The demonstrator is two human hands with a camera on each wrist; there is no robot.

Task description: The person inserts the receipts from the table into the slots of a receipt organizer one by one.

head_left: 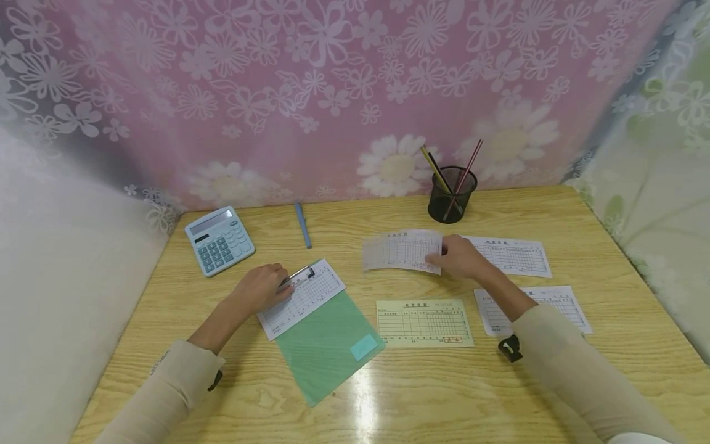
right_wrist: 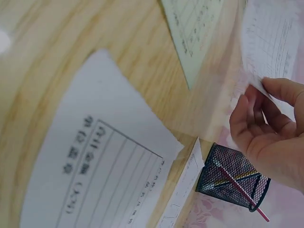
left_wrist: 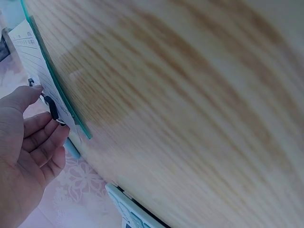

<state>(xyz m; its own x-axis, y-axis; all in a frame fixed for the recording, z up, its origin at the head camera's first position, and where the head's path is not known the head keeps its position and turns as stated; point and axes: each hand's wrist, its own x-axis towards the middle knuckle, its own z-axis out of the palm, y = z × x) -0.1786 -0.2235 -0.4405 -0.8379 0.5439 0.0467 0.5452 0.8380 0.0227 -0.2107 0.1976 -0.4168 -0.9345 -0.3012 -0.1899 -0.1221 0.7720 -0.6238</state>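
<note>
A green clipboard [head_left: 327,351] lies angled on the table, with a white printed form [head_left: 305,302] across its top end. My left hand [head_left: 259,288] grips the metal clip [head_left: 302,275] there; in the left wrist view the thumb and curled fingers are at the clip's black-tipped wire. Between thumb and fingers, my right hand [head_left: 461,258] pinches a white form [head_left: 403,251] by its right end. That sheet is raised above the table and slightly bent, and it also shows in the right wrist view. Below it, a yellow form [head_left: 424,324] lies flat, close to the clipboard's corner.
Two more white forms, an upper form [head_left: 516,256] and a lower form [head_left: 560,305], lie at the right, partly behind my right arm. A black mesh pencil cup [head_left: 452,200] stands at the back. Farther left are a blue pen [head_left: 302,225] and a blue calculator [head_left: 219,240].
</note>
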